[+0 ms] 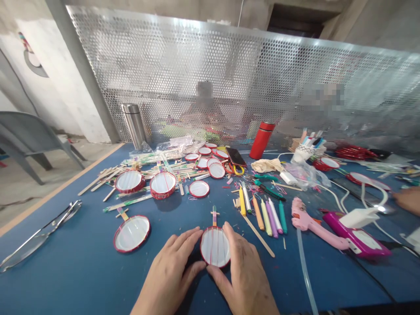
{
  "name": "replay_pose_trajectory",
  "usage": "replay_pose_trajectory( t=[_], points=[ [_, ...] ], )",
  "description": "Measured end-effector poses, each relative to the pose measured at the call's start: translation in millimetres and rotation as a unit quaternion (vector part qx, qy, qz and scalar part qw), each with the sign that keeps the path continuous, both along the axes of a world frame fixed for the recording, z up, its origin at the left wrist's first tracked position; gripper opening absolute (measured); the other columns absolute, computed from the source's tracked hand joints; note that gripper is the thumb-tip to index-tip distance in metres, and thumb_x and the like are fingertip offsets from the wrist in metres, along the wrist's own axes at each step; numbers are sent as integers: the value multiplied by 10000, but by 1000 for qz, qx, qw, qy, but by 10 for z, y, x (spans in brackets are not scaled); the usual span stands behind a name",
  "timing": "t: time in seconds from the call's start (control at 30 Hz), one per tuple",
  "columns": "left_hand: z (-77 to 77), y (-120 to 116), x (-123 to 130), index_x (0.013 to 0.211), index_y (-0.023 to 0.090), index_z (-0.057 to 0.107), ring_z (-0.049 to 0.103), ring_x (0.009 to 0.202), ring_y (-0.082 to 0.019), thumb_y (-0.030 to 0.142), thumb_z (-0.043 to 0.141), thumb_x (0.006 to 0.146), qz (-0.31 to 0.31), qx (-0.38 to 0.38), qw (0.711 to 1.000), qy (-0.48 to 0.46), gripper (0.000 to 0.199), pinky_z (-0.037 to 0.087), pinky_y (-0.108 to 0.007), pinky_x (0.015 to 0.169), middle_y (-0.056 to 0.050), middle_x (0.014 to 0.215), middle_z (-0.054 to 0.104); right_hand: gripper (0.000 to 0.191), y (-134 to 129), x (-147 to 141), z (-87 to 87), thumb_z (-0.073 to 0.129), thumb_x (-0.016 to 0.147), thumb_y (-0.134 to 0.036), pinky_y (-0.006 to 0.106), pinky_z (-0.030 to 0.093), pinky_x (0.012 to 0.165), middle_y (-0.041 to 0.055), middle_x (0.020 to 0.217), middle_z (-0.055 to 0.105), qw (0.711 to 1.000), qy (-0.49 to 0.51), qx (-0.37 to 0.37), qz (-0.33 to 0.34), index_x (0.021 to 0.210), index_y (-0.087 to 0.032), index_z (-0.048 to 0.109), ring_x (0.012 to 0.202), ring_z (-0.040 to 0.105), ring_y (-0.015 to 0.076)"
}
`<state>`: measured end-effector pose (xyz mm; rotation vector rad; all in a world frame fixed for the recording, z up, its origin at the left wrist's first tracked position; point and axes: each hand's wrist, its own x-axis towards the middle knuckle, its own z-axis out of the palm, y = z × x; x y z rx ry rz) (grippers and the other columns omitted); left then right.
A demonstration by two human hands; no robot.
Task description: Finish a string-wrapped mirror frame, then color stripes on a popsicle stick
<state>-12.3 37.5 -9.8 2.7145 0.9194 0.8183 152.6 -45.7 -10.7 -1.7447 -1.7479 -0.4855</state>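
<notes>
A small toy banjo (215, 250), with a red-rimmed round white face, pink strings and a craft-stick neck, lies on the blue table in front of me. My left hand (179, 267) grips its rim from the left, thumb at the lower edge and fingers along the side. From the right, my right hand (241, 267) holds the opposite rim with thumb and fingers. The neck with its short crosspiece points away from me. To the left lies a second toy banjo (132, 234), its neck tilted up and left.
Colored markers (262, 210), a craft stick (257, 234) and a pink glue gun (315, 225) lie to the right. More banjos (163, 183) and craft sticks stand behind. Eyeglasses (42, 232) rest at left, a red flask (261, 140) by the perforated screen. Another person's hand (407, 200) shows far right.
</notes>
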Motion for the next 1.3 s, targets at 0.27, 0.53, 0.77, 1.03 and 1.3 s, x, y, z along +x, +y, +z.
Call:
replay_pose_trajectory(
  t=[0.27, 0.53, 0.77, 1.03, 1.3],
  points=[
    [9, -5, 2, 1277, 253, 530, 685, 1012, -217, 325, 598, 868, 3, 6, 1000, 2, 421, 589, -355, 829, -59, 1229, 677, 564, -7, 9, 12, 305, 992, -421, 389, 582, 756, 189, 1096, 673, 1000, -3, 2, 1, 1441, -81, 275, 996, 678, 265],
    [7, -2, -3, 1280, 238, 518, 676, 1033, -231, 316, 626, 851, -1, 7, 1000, 19, 449, 590, -380, 836, -70, 1246, 666, 578, -8, 19, 5, 322, 988, -416, 394, 581, 760, 196, 1100, 671, 1000, -4, 2, 5, 1448, -72, 264, 997, 676, 272],
    [23, -3, 0, 1275, 227, 531, 670, 1043, -235, 315, 625, 850, 1, -6, 999, 34, 444, 588, -388, 849, -79, 1258, 657, 584, -17, 27, 10, 341, 986, -408, 386, 574, 772, 189, 1115, 665, 1000, -3, -2, 12, 1463, -85, 245, 1011, 670, 268],
    [16, 0, -4, 1272, 231, 536, 669, 1048, -238, 297, 628, 850, 0, -10, 999, 32, 437, 585, -395, 859, -78, 1262, 655, 570, -14, 24, -11, 327, 987, -418, 394, 570, 762, 192, 1111, 666, 1000, -1, -2, 7, 1438, -73, 283, 1002, 670, 272],
    [-9, -15, -8, 1274, 237, 533, 656, 1053, -240, 277, 650, 834, 2, -19, 1000, 15, 458, 580, -385, 860, -70, 1273, 647, 594, -21, 38, -9, 326, 986, -437, 389, 567, 768, 182, 1131, 661, 1000, 0, -7, 11, 1461, -88, 253, 1012, 667, 268]
  ],
)
